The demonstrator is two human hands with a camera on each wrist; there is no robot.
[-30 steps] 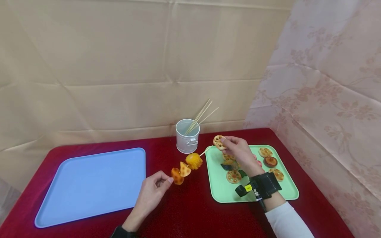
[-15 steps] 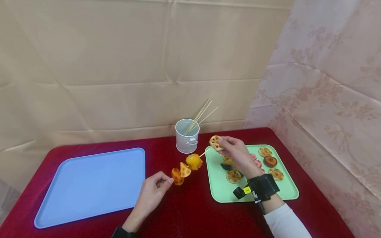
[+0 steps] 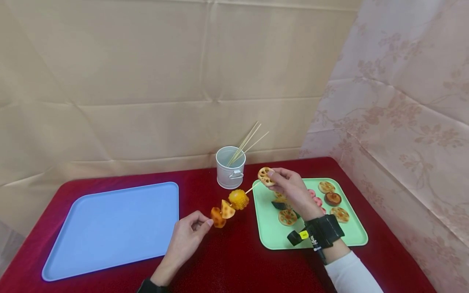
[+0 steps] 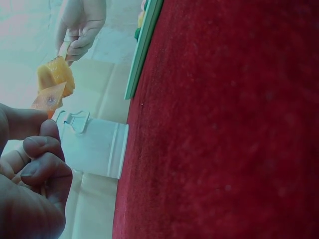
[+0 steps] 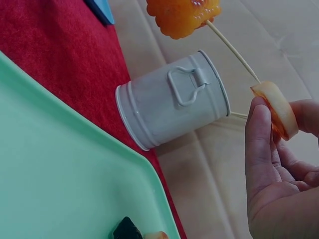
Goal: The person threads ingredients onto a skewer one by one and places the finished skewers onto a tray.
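My left hand pinches the lower end of a wooden skewer that slants up to the right. Threaded on it are an orange-brown slice by the fingertips, a pale yellow wedge and a piece of corn. My right hand pinches a lotus root slice between thumb and fingers, over the green tray's far left corner. In the right wrist view the skewer's tip meets the edge of this slice. A bare length of skewer shows between corn and slice.
A white bucket with several skewers stands behind the hands. The green tray on the right bears lotus root slices, a brown round piece and pink pieces. On the left lies a blue tray.
My right hand has moved slightly left with the lotus root slice, bringing it to the skewer's tip. During the last half second both hands stay almost still.
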